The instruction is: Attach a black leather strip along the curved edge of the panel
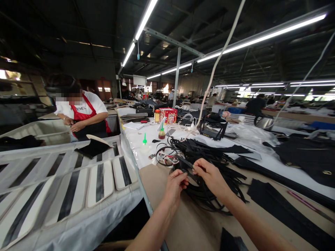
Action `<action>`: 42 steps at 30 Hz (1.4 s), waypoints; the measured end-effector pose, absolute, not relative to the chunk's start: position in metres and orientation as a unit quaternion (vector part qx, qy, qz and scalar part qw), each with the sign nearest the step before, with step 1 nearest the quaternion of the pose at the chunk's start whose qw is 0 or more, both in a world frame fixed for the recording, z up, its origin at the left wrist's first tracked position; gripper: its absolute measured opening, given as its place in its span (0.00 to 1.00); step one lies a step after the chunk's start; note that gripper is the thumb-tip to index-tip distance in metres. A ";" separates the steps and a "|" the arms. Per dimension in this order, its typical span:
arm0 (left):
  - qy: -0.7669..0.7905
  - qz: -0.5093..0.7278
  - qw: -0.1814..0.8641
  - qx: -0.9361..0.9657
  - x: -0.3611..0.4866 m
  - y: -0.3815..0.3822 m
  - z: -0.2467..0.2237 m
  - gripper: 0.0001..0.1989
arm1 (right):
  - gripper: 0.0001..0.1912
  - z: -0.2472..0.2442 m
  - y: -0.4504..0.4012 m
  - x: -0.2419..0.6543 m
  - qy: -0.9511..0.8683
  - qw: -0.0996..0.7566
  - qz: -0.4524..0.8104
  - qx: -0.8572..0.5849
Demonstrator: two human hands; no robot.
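My left hand (176, 184) and my right hand (210, 176) meet over a tangled heap of thin black straps (209, 157) on the brown work table (162, 181). Both hands pinch the same narrow black strap (188, 164), which runs between the fingertips just above the heap. The right hand grips its far end, the left hand holds it closer to me. More straps spill out under my right wrist.
Black-and-white striped panels (78, 184) lie in rows on the white surface to my left. A person in a red apron (81, 115) works at the back left. Glue bottles (162, 132), a red box (169, 115), black fabric pieces (285, 209) and a hanging white cable (217, 62) lie ahead.
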State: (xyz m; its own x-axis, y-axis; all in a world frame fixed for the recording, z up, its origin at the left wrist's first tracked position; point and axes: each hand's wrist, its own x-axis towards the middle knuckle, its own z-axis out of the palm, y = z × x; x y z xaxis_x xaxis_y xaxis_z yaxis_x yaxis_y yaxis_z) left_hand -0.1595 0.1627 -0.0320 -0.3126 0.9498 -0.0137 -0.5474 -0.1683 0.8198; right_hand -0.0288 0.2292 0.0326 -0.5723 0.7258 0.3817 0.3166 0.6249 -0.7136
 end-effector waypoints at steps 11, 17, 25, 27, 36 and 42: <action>0.367 0.706 0.535 0.284 -0.160 0.161 -0.029 0.21 | 0.12 0.055 0.238 -0.018 -0.872 0.293 0.234 -0.315; 0.357 0.696 0.539 0.312 -0.157 0.159 -0.026 0.20 | 0.10 0.049 0.230 -0.023 -0.886 0.256 0.251 -0.295; 0.361 0.704 0.513 0.332 -0.159 0.159 -0.029 0.19 | 0.07 0.042 0.223 -0.022 -0.882 0.248 0.284 -0.284; 0.358 0.711 0.509 0.329 -0.159 0.160 -0.029 0.17 | 0.06 0.039 0.223 -0.022 -0.883 0.243 0.286 -0.282; 0.301 0.728 0.560 0.256 -0.160 0.158 -0.017 0.21 | 0.05 0.036 0.220 -0.020 -0.894 0.241 0.239 -0.294; 0.285 0.729 0.588 0.204 -0.166 0.159 -0.018 0.20 | 0.07 0.034 0.224 -0.014 -0.916 0.208 0.182 -0.291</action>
